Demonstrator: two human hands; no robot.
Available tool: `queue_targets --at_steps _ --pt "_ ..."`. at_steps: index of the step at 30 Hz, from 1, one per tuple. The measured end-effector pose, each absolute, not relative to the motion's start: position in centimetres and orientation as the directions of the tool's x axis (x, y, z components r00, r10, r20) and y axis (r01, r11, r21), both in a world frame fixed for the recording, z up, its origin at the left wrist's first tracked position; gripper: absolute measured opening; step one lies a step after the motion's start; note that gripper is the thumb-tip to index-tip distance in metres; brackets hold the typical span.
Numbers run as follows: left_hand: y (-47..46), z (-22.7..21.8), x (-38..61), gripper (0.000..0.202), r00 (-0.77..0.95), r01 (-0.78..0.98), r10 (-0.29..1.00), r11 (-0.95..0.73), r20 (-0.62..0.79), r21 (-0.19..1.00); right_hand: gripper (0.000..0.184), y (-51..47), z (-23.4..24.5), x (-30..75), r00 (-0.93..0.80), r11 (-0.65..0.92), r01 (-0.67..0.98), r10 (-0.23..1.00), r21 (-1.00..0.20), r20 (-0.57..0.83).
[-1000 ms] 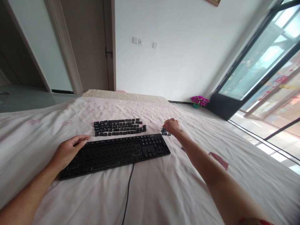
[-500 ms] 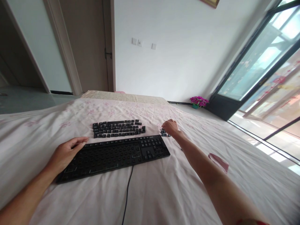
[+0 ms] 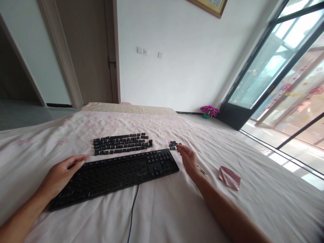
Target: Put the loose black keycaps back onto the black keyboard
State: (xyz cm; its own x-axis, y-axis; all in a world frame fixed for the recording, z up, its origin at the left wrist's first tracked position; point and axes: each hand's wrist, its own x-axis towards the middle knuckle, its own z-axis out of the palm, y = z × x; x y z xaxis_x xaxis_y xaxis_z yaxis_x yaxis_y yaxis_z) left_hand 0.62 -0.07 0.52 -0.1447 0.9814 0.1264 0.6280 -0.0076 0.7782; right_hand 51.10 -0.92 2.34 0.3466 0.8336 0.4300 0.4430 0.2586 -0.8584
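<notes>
Black keycaps [image 3: 172, 148] are lying right — likely light; pinch their sides. Whether left hand [image 3: 59, 172] or right hand [image 3: 189, 159] is gripping, I cannot tell.

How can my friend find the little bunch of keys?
On the pale sheet, find the long black keyboard. Just past its far right corner, beside the right hand, is the little bunch of keys. The other loose group, to its left, is much bigger.

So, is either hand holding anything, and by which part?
Can't tell: the left hand is at the keyboard, without a visible grip; the right hand is by loose keys, any pinch there too small to see.
</notes>
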Motion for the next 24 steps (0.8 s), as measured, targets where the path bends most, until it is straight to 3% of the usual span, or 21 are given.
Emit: queue_targets --at_steps 7,16,24 --pt "-0.1 0.5 0.7 0.049 -0.149 0.625 0.984 0.015 0.1 0.781 0.041 -1.1 -0.1 51.3 0.36 0.111 0.376 0.897 -0.92 0.255" --pt "-0.5 1.8 1.4 0.053 -0.165 0.653 0.983 0.043 0.087 0.756 0.034 -1.6 0.4 50.9 0.232 0.112 0.47 0.941 -0.875 0.246" --pt "-0.2 0.9 0.9 0.054 -0.157 0.632 0.986 0.054 0.059 0.773 0.032 -1.4 0.0 51.3 0.227 0.099 0.489 0.945 -0.867 0.237"
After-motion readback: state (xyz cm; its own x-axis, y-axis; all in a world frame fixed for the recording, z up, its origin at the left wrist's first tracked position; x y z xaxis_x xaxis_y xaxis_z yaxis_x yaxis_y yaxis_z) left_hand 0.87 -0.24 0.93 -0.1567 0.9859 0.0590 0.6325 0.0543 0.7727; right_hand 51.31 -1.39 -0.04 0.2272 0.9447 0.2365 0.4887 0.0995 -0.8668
